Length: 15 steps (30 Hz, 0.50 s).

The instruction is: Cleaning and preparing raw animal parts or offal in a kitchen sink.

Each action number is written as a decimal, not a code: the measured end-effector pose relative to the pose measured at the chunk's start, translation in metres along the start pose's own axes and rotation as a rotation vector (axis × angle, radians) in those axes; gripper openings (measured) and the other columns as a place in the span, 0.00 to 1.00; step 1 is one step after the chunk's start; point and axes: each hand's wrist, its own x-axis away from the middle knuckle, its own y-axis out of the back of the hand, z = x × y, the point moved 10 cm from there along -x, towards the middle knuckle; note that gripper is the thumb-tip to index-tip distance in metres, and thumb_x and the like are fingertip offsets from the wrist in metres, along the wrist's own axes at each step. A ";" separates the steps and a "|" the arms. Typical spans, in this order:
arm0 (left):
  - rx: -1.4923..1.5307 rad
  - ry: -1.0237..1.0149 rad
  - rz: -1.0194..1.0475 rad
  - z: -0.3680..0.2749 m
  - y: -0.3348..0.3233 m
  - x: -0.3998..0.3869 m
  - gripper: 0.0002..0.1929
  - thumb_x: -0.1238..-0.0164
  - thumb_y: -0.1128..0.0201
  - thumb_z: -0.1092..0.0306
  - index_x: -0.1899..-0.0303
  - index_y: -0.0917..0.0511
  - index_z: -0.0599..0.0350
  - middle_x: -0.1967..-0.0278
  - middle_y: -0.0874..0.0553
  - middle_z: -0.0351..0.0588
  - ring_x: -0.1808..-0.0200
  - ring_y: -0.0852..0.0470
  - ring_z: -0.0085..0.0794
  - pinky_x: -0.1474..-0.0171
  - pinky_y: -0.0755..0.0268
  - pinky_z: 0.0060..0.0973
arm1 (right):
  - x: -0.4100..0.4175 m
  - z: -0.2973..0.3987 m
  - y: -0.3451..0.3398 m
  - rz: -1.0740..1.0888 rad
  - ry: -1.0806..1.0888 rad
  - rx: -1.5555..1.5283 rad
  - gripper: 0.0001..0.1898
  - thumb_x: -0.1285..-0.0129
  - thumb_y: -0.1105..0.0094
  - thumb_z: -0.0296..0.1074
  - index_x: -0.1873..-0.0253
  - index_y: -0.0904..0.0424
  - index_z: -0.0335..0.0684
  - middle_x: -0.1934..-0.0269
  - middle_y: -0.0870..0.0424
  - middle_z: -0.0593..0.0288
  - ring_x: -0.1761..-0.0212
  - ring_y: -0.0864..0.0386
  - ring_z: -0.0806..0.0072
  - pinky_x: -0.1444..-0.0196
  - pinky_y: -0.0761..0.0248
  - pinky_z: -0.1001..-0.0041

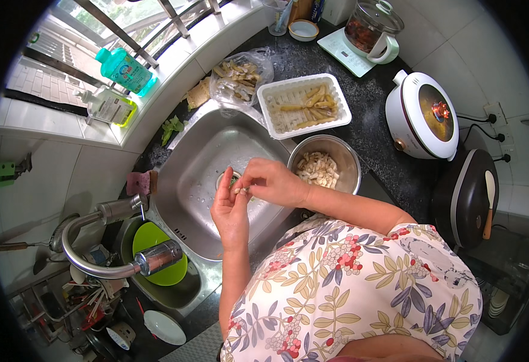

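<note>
Over the large basin of the steel sink (187,190), my left hand (231,203) and my right hand (271,181) meet at their fingertips. They pinch a small pale piece of food (241,191) between them. Right of my right hand stands a steel bowl (356,168) with many pale, whitish pieces (316,169). Behind the bowl, a white ribbed plastic tray (343,115) holds yellowish-brown, elongated pieces (321,106). More such pieces lie in a clear plastic bag (237,79) behind the sink. The drain under my fingers is partly hidden.
A curved faucet (83,267) reaches over the small basin with a green bowl (174,271). A pink sponge (138,183) lies at the sink's left edge. At right stand a white electric cooker (409,117) and a glass kettle (368,31) on a scale (337,45). Bottles (124,72) line the windowsill.
</note>
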 end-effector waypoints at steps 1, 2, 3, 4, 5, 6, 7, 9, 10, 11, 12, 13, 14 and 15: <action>0.000 0.000 0.000 0.000 0.000 0.000 0.27 0.30 0.47 0.84 0.31 0.37 0.68 0.46 0.17 0.53 0.47 0.18 0.26 0.43 0.23 0.26 | 0.000 -0.002 0.000 0.001 -0.028 -0.019 0.09 0.47 0.36 0.22 0.60 0.14 0.40 0.66 0.22 0.58 0.60 0.22 0.67 0.56 0.28 0.70; 0.002 0.005 0.000 0.001 0.001 0.000 0.26 0.31 0.47 0.84 0.31 0.37 0.69 0.46 0.17 0.53 0.47 0.18 0.27 0.43 0.23 0.26 | 0.000 -0.005 0.000 0.002 -0.056 -0.038 0.09 0.47 0.36 0.23 0.60 0.14 0.40 0.65 0.22 0.58 0.60 0.22 0.67 0.56 0.28 0.71; 0.004 0.010 0.000 0.001 0.001 -0.001 0.26 0.31 0.46 0.84 0.31 0.36 0.69 0.46 0.17 0.54 0.47 0.18 0.27 0.44 0.23 0.26 | 0.001 -0.005 0.000 0.002 -0.056 -0.038 0.09 0.47 0.36 0.23 0.60 0.14 0.40 0.65 0.22 0.58 0.60 0.22 0.67 0.56 0.28 0.71; 0.004 0.010 0.000 0.002 0.001 -0.001 0.26 0.31 0.46 0.84 0.31 0.36 0.69 0.46 0.17 0.54 0.47 0.18 0.27 0.44 0.23 0.26 | 0.001 -0.005 0.000 0.001 -0.056 -0.036 0.09 0.46 0.36 0.23 0.60 0.14 0.39 0.65 0.22 0.59 0.60 0.22 0.68 0.56 0.28 0.71; 0.009 0.011 -0.007 0.002 0.001 -0.001 0.26 0.31 0.46 0.84 0.32 0.36 0.70 0.47 0.17 0.54 0.48 0.18 0.27 0.44 0.22 0.26 | 0.001 -0.006 0.000 0.000 -0.056 -0.033 0.08 0.46 0.36 0.23 0.60 0.14 0.39 0.65 0.22 0.59 0.60 0.22 0.69 0.56 0.28 0.72; 0.016 0.013 -0.015 0.003 0.002 0.000 0.26 0.31 0.45 0.84 0.32 0.35 0.70 0.47 0.17 0.54 0.48 0.18 0.27 0.45 0.22 0.26 | 0.001 -0.005 -0.001 0.000 -0.056 -0.033 0.08 0.46 0.36 0.23 0.60 0.14 0.39 0.65 0.22 0.59 0.60 0.22 0.69 0.56 0.28 0.72; 0.016 0.014 -0.015 0.003 0.002 0.000 0.26 0.31 0.45 0.84 0.32 0.35 0.70 0.47 0.17 0.54 0.48 0.18 0.27 0.45 0.22 0.26 | 0.002 -0.006 0.000 -0.011 -0.066 -0.057 0.07 0.46 0.35 0.23 0.61 0.14 0.39 0.65 0.22 0.59 0.60 0.23 0.70 0.56 0.28 0.73; 0.027 0.033 -0.020 0.005 0.003 0.001 0.25 0.32 0.43 0.84 0.34 0.33 0.72 0.48 0.17 0.53 0.49 0.17 0.27 0.45 0.22 0.26 | 0.002 -0.007 0.000 -0.021 -0.076 -0.081 0.06 0.45 0.35 0.23 0.62 0.14 0.38 0.65 0.23 0.60 0.60 0.23 0.72 0.57 0.28 0.74; 0.027 0.033 -0.020 0.005 0.004 0.001 0.25 0.32 0.43 0.84 0.34 0.33 0.72 0.48 0.17 0.53 0.49 0.17 0.27 0.45 0.22 0.26 | 0.003 -0.010 -0.001 -0.020 -0.104 -0.101 0.05 0.44 0.35 0.23 0.62 0.14 0.37 0.66 0.23 0.61 0.61 0.24 0.74 0.57 0.28 0.75; 0.034 0.044 -0.023 0.006 0.004 0.001 0.24 0.32 0.43 0.83 0.35 0.32 0.72 0.49 0.16 0.52 0.50 0.17 0.26 0.46 0.22 0.25 | 0.004 -0.013 -0.001 -0.019 -0.131 -0.121 0.04 0.43 0.35 0.24 0.62 0.14 0.37 0.66 0.23 0.61 0.61 0.24 0.75 0.57 0.29 0.76; 0.041 0.054 -0.024 0.007 0.005 0.001 0.23 0.32 0.42 0.82 0.36 0.31 0.72 0.50 0.16 0.51 0.50 0.17 0.26 0.46 0.21 0.25 | 0.004 -0.014 -0.002 -0.020 -0.131 -0.121 0.04 0.43 0.35 0.24 0.62 0.14 0.37 0.66 0.23 0.61 0.61 0.24 0.75 0.57 0.29 0.76; 0.041 0.054 -0.024 0.007 0.005 0.001 0.23 0.32 0.42 0.82 0.36 0.31 0.72 0.50 0.16 0.51 0.50 0.17 0.26 0.46 0.21 0.25 | 0.004 -0.017 -0.003 -0.021 -0.147 -0.172 0.04 0.43 0.36 0.23 0.63 0.14 0.36 0.66 0.24 0.61 0.62 0.24 0.76 0.58 0.29 0.77; 0.049 0.061 -0.020 0.007 0.004 0.002 0.22 0.32 0.42 0.81 0.37 0.30 0.71 0.51 0.16 0.51 0.51 0.17 0.26 0.47 0.21 0.24 | 0.005 -0.019 -0.003 -0.023 -0.162 -0.223 0.03 0.42 0.36 0.23 0.63 0.15 0.36 0.66 0.24 0.62 0.63 0.25 0.77 0.59 0.29 0.77; 0.057 0.068 -0.017 0.008 0.004 0.002 0.21 0.31 0.41 0.80 0.37 0.29 0.71 0.51 0.16 0.50 0.51 0.16 0.26 0.48 0.21 0.24 | 0.005 -0.019 -0.003 -0.023 -0.163 -0.223 0.03 0.42 0.36 0.23 0.63 0.15 0.36 0.66 0.24 0.62 0.63 0.25 0.77 0.59 0.29 0.77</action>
